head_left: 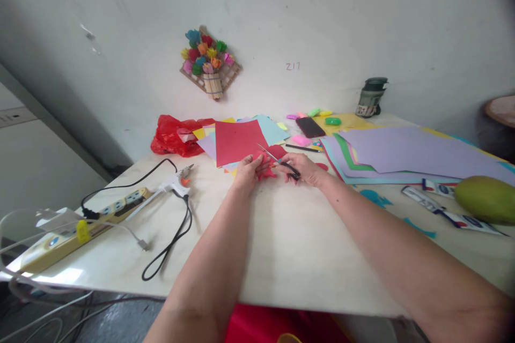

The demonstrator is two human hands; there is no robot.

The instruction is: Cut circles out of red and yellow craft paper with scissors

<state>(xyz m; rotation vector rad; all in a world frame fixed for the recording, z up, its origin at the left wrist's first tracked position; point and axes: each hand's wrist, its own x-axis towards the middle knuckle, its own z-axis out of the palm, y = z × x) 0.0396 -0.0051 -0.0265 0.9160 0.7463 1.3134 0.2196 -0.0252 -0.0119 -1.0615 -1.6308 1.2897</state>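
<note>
The left hand (250,169) pinches a piece of red paper (264,173) between thumb and fingers. Just to its right, the right hand (302,167) grips the scissors (295,172) by their black handles, blades pointing across toward the left hand; whether they are biting into the paper is too small to tell. A small red cutout (322,166) lies just beyond the right wrist. Right of that forearm, blue cutouts (374,198) lie already separated. Just beyond the left hand, a large red sheet (237,140) seems uncut. Farther off to the right hand's right, broad purple sheets (394,150) also look largely whole. Cutting seems partway: some shapes are free, the pinched piece appears unfinished, and much paper remains.
</note>
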